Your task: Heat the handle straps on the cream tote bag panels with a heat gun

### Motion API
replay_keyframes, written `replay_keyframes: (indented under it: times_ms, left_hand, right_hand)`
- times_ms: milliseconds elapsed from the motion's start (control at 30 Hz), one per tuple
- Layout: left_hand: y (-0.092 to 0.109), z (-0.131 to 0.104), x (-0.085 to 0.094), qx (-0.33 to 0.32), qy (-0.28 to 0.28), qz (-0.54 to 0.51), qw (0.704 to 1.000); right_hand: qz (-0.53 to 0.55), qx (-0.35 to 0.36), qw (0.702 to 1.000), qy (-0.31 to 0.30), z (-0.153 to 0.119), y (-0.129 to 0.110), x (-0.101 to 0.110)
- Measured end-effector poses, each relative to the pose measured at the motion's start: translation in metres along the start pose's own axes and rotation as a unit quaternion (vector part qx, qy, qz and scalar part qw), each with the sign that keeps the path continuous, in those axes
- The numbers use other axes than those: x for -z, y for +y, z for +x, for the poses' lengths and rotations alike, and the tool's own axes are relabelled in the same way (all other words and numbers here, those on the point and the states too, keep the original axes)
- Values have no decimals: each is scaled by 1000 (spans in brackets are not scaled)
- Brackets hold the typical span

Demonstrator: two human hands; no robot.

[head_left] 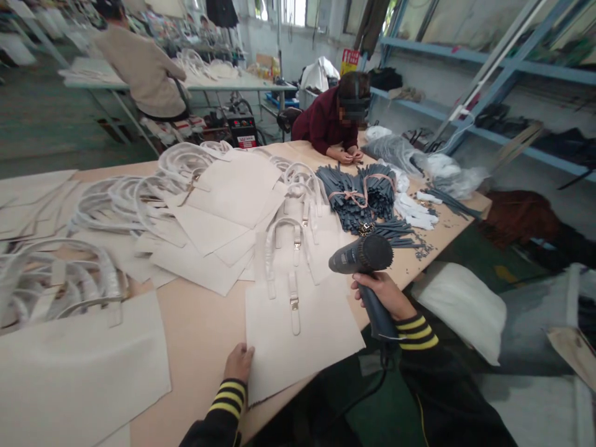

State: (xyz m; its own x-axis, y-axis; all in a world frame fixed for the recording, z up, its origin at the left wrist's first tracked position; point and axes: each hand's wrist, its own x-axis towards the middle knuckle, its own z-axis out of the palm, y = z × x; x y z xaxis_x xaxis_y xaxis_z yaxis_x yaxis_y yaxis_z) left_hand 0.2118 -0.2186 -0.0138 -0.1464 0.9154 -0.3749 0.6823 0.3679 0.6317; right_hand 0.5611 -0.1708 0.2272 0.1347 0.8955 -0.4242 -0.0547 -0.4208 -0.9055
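My right hand (384,293) is wrapped round the handle of a black hair dryer (358,256). Its nozzle points left, above the right side of a cream bag panel (274,360). The panel lies flat near the table's front edge, with a strap and gold-coloured buckle (294,303) down its middle. At the panel's lower left edge, my left hand (239,362) is closed with the thumb against the border; the fingertips are partly hidden. Just beyond, more cream panels with pale looped handles (284,226) overlap it.
Stacked panels (205,248) and handle loops (107,202) cover the table's left and middle. Dark grey strips (358,192) lie in a tied bundle at the right, near white gloves (414,211). A co-worker (321,118) leans over the far edge. The dryer's cord (367,394) hangs below.
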Motion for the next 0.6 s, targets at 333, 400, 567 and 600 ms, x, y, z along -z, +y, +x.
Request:
replay_keyframes:
  times_ms: [333,400,567,600]
  left_hand:
    - [13,-3,3,76,25,-73,994]
    - [18,-5,9,90,18,-77,993]
    - [21,-15,17,110,4,-87,990]
    - [20,-17,17,119,-4,-92,989]
  right_hand:
    - [-38,-25,999,-12,-34,-1,46]
    - [-75,-44,996,-21,-57,9,60]
    - [-124,-113,984,-52,-113,45,88]
    - [-143,-129,979,-62,-123,51,92]
